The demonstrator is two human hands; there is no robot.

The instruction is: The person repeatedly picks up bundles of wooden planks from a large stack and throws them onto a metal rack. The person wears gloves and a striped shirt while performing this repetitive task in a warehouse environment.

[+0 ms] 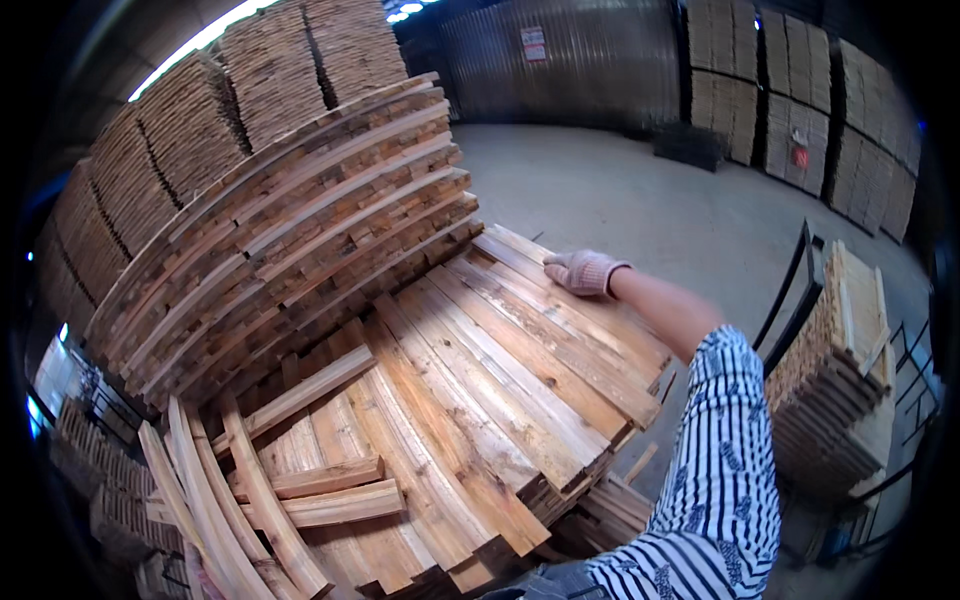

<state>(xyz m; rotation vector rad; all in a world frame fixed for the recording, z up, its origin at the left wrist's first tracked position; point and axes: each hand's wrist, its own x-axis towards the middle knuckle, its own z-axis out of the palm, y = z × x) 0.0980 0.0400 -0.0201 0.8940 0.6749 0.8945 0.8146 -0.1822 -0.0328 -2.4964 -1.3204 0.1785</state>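
Planks, so many of them: a layer of long pale rough-sawn wooden planks (480, 390) is laid side by side on a low stack, and the right hand (585, 272), in a pinkish knit glove, is pressed flat on the far end of it, fingers spread, nothing gripped. The left hand can't be seen at all. The striped sleeve (720, 470) gets cut off at the lower edge. A taller slatted stack of boards (290, 230) is butted against the layer's left side. Bare concrete floor (650, 190) is left open beyond the far edge, with a smaller pile of short boards (835, 370) off to the right.
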